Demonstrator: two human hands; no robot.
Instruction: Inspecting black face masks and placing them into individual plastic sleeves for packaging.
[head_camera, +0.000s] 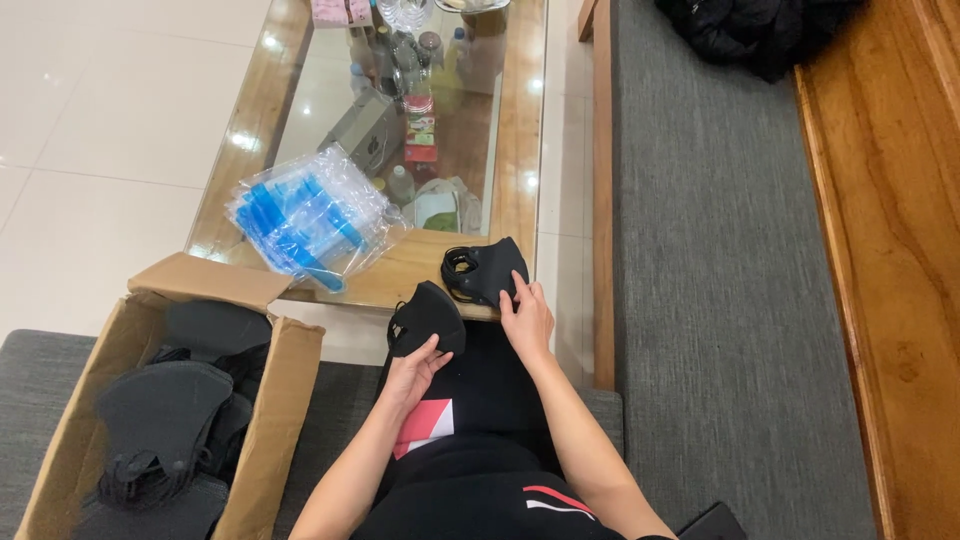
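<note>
My left hand (412, 372) holds a folded black face mask (426, 320) just above my lap, at the near edge of the coffee table (520, 150). My right hand (527, 318) rests its fingers on a second black mask (484, 270), which lies on the table's wooden corner with its ear loops bunched at its left side. The two masks sit close together, almost touching.
A pile of clear zip bags with blue strips (310, 218) lies on the table to the left. An open cardboard box (255, 420) of black masks stands at my left. Bottles and boxes show under the glass top. A grey cushioned bench (720, 300) runs along my right.
</note>
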